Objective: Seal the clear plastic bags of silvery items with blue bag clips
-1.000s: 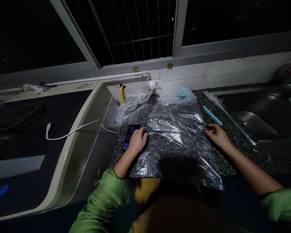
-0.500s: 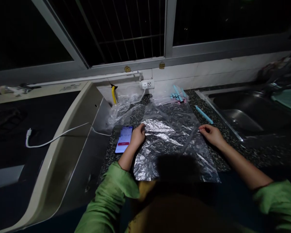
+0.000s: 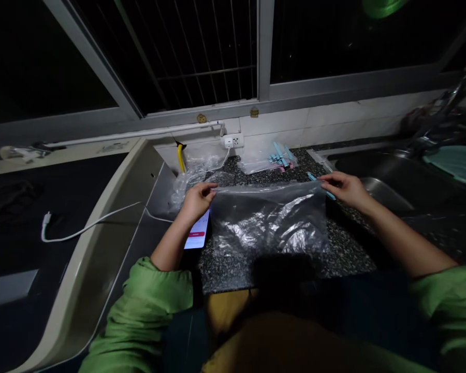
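A large clear plastic bag hangs stretched between my two hands above the dark speckled counter. My left hand pinches its upper left corner, fingers closed. My right hand pinches the upper right corner, fingers closed too. A phone with a lit white and red screen lies on the counter under my left wrist, partly hidden by it.
More clear bags are crumpled at the back left. A packet of blue and pink strips lies by the wall, under a socket. A steel sink is on the right. A white cable crosses the appliance on the left.
Both hands have lifted the bag off the counter by its top corners and pulled it taut. The phone screen, dark at first, is lit.
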A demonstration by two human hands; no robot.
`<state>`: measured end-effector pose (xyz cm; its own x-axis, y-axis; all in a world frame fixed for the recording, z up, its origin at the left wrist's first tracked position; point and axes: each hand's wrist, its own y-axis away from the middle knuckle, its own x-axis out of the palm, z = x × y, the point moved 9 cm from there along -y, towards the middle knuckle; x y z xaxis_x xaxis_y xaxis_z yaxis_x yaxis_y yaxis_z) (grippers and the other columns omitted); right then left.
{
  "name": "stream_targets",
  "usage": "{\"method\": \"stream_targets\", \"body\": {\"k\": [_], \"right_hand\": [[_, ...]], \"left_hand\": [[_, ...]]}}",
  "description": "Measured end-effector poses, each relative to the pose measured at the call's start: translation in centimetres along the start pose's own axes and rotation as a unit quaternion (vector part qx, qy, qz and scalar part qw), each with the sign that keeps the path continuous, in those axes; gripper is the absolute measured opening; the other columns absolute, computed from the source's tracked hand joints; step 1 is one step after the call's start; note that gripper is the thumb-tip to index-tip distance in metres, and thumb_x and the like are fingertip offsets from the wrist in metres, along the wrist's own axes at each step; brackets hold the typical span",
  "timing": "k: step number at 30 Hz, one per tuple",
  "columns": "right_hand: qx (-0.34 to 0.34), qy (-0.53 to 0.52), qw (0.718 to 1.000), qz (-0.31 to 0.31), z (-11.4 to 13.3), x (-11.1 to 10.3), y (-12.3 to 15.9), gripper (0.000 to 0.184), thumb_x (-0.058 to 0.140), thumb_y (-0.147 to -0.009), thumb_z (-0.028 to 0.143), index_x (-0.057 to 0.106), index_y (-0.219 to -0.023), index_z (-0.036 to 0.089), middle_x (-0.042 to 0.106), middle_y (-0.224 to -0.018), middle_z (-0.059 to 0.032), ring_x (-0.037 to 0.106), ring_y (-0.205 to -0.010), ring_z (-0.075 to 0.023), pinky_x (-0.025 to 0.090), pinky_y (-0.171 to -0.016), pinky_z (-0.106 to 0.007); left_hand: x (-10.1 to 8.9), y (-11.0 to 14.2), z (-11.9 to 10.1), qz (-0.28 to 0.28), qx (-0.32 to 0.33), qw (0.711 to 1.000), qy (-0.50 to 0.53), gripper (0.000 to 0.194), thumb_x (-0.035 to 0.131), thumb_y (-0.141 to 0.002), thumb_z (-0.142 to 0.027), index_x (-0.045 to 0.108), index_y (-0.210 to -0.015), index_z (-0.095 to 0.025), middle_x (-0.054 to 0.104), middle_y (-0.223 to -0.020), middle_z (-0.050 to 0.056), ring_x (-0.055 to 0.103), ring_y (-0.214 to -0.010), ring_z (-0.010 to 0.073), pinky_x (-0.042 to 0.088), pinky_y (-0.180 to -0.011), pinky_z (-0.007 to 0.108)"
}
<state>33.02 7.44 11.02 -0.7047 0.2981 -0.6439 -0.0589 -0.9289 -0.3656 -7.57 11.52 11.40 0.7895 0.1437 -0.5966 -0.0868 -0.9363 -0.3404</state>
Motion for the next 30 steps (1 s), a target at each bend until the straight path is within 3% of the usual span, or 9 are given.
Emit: {"method": "stream_targets", "body": {"k": [5, 8, 11, 15, 18, 21, 25, 27, 30], "right_hand": [[-0.13, 0.076, 0.979, -0.136, 4.0, -3.9, -1.0, 0.009, 0.058, -0.074, 0.023, 0.067, -0.074, 0.021, 0.062, -0.078, -0.0045, 0.057, -0.074, -0.0168, 0.046, -0.066, -0.03], [-0.179, 0.097, 0.952, -0.227, 5.0, -5.5, 0.4, 0.01, 0.058, -0.074, 0.024, 0.066, -0.075, 0.02, 0.059, -0.081, -0.0053, 0.055, -0.073, -0.0156, 0.046, -0.06, -0.028], [-0.193, 0.133, 0.941, -0.244, 4.2, -4.7, 1.8, 0.009, 0.056, -0.075, 0.024, 0.065, -0.075, 0.021, 0.058, -0.081, -0.0047, 0.056, -0.076, -0.0174, 0.047, -0.064, -0.031], [-0.184, 0.21, 0.944, -0.178, 1.6, -1.1, 2.2, 0.01, 0.054, -0.077, 0.025, 0.064, -0.075, 0.023, 0.059, -0.082, -0.0048, 0.056, -0.079, -0.0196, 0.046, -0.069, -0.033], [-0.185, 0.276, 0.937, -0.106, -0.2, 2.3, 1.5, 0.014, 0.052, -0.079, 0.024, 0.065, -0.078, 0.021, 0.06, -0.085, -0.0068, 0.055, -0.08, -0.0202, 0.042, -0.067, -0.032], [-0.183, 0.334, 0.923, -0.053, -1.3, 5.3, 0.0, 0.017, 0.049, -0.08, 0.021, 0.066, -0.082, 0.019, 0.061, -0.087, -0.0089, 0.052, -0.08, -0.0209, 0.038, -0.065, -0.031], [-0.178, 0.388, 0.904, 0.004, -1.9, 8.7, -2.0, 0.023, 0.044, -0.082, 0.017, 0.067, -0.083, 0.016, 0.061, -0.088, -0.0117, 0.049, -0.08, -0.0217, 0.033, -0.064, -0.031], [-0.183, 0.4, 0.898, 0.026, -1.9, 9.9, -2.0, 0.026, 0.042, -0.083, 0.016, 0.068, -0.084, 0.015, 0.062, -0.088, -0.0126, 0.049, -0.078, -0.0217, 0.032, -0.063, -0.032], [-0.225, 0.392, 0.892, 0.037, -1.2, 10.6, 0.0, 0.027, 0.042, -0.086, 0.019, 0.067, -0.094, 0.016, 0.062, -0.09, -0.0121, 0.048, -0.079, -0.0213, 0.031, -0.064, -0.032]], "left_hand": [[-4.2, 0.9, -6.1, -0.132, 0.161, 0.971, -0.12, 0.01, 0.057, -0.074, -0.025, 0.064, -0.075, -0.018, 0.064, -0.089, 0.007, 0.056, -0.09, 0.0196, 0.045, -0.086, 0.037], [-5.6, 5.0, -9.6, -0.175, 0.273, 0.935, -0.144, 0.008, 0.055, -0.077, -0.024, 0.061, -0.078, -0.02, 0.064, -0.102, 0.007, 0.056, -0.097, 0.0205, 0.043, -0.09, 0.04], [-4.7, 10.2, -11.4, -0.139, 0.371, 0.906, -0.151, 0.007, 0.056, -0.076, -0.018, 0.058, -0.082, -0.021, 0.065, -0.102, 0.006, 0.057, -0.098, 0.0202, 0.044, -0.088, 0.039], [-0.1, 16.1, -11.4, -0.003, 0.444, 0.882, -0.16, 0.011, 0.051, -0.079, -0.017, 0.057, -0.087, -0.02, 0.067, -0.103, 0.009, 0.059, -0.098, 0.0204, 0.047, -0.084, 0.038], [3.7, 18.9, -10.8, 0.049, 0.449, 0.88, -0.146, 0.013, 0.045, -0.081, -0.014, 0.057, -0.086, -0.017, 0.067, -0.1, 0.011, 0.06, -0.095, 0.0202, 0.048, -0.082, 0.035], [8.5, 19.8, -9.7, 0.101, 0.382, 0.905, -0.155, 0.018, 0.043, -0.086, -0.017, 0.059, -0.093, -0.014, 0.068, -0.087, 0.009, 0.062, -0.077, 0.0156, 0.048, -0.067, 0.027], [15.5, 21.7, -9.7, 0.216, 0.375, 0.869, -0.239, 0.019, 0.044, -0.086, -0.018, 0.062, -0.09, -0.019, 0.068, -0.089, 0.006, 0.062, -0.074, 0.017, 0.046, -0.062, 0.028], [17.4, 21.9, -9.8, 0.25, 0.345, 0.869, -0.25, 0.02, 0.045, -0.086, -0.018, 0.063, -0.094, -0.02, 0.067, -0.091, 0.007, 0.061, -0.076, 0.0168, 0.045, -0.063, 0.028], [18.2, 21.6, -10.6, 0.25, 0.313, 0.879, -0.258, 0.023, 0.044, -0.087, -0.02, 0.061, -0.103, -0.019, 0.064, -0.1, 0.011, 0.06, -0.082, 0.0193, 0.045, -0.067, 0.032]]}}
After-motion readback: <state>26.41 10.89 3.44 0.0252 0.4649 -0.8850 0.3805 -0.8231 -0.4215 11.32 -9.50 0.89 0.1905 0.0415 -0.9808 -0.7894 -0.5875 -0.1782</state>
